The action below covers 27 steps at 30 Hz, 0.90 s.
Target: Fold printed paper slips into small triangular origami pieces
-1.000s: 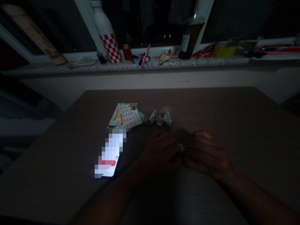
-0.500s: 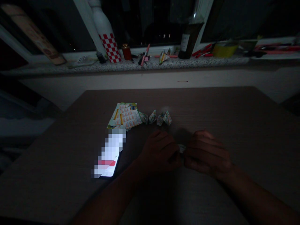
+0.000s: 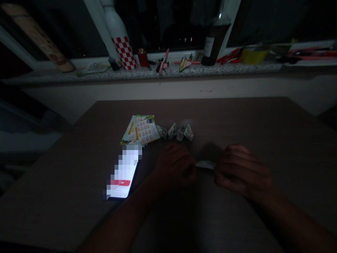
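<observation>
see a lit phone (image 3: 125, 177) lying left of centre. see a speckled windowsill (image 3: 155, 73) across the top, bearing a leaning tan tube (image 3: 38, 38) at far upper left, a red-checked white bottle (image 3: 122, 44), a small reddish jar (image 3: 143, 59), a dark bottle (image 3: 210, 49) right of top centre, a yellow object (image 3: 254, 55) at upper right.

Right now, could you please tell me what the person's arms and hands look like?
The left hand and right hand are bare, without gloves. Neither the left forearm nor the right forearm shows a sleeve; no watch, bracelet or ring is discernible in the dim light.
</observation>
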{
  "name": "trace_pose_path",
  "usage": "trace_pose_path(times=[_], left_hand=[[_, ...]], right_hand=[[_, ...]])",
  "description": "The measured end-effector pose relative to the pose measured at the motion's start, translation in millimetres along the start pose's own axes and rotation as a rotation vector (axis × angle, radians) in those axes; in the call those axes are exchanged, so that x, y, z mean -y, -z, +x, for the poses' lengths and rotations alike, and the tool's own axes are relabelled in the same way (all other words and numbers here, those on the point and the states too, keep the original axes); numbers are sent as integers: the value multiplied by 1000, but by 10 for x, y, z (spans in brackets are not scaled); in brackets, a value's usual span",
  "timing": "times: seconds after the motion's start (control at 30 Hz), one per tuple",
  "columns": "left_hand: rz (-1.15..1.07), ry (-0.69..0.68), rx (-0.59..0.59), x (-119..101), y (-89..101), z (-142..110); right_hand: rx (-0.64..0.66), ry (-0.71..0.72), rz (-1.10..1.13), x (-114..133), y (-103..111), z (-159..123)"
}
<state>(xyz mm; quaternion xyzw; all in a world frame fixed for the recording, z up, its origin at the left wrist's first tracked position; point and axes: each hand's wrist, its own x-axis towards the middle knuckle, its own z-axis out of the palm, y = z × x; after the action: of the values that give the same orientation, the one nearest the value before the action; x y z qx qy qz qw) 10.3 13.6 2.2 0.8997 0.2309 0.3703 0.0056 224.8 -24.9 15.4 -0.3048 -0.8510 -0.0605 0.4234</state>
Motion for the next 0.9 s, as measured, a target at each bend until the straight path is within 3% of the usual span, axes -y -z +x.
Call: trace_pose_path(times=[0.17,0.3,0.4,0.53,0.7,0.9], left_hand=[[22,60,8,60,68,-30],[39,138,-55,104,154,-44],[4,137,-73,43,151,-20],[-43,91,38,-87,39,14],[-95,43,96,-119,-65,-7],[-96,151,150,-139,-85,-62]], right_hand=[[-22,-36,8,-36,63,-6],[-88,-93,18,-91,103,-30],[-43,-82,30,-98,84,-33],[-2,-74,60,-60,-1,-24],[22,-80,127,-39,-78,-38],[34,-127,145,-25,-75,-31]])
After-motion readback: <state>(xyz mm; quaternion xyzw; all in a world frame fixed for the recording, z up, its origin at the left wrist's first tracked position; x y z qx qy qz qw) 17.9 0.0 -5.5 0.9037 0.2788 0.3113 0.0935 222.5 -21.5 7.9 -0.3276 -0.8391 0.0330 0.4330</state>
